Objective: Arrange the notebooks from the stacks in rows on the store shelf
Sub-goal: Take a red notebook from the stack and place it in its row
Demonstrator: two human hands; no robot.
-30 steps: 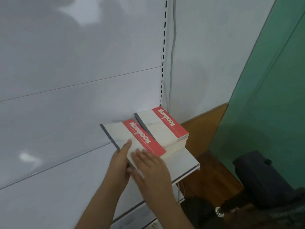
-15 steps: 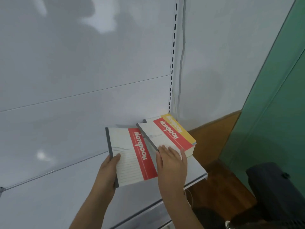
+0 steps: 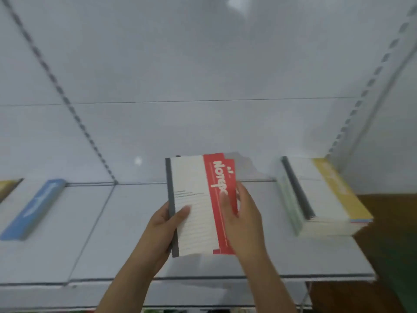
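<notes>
I hold red-and-white notebooks [image 3: 194, 206] with a grey spine above the middle of the white shelf [image 3: 259, 263]; a second red cover edge shows behind the top one. My left hand [image 3: 165, 224] grips the spine side, thumb on the cover. My right hand [image 3: 244, 220] holds the red-banded right edge. A stack of notebooks [image 3: 320, 199] with a yellow-banded one on top lies at the shelf's right end.
A blue-banded notebook [image 3: 33, 211] lies on the shelf at the left, and a yellow-edged one [image 3: 6, 186] shows at the far left edge. White back panels with slotted uprights rise behind. Wooden floor [image 3: 388, 213] lies to the right.
Both hands have lifted the red notebooks off the right stack and carried them left to the shelf's middle. The view has swung left; the stack now shows a yellow-banded top.
</notes>
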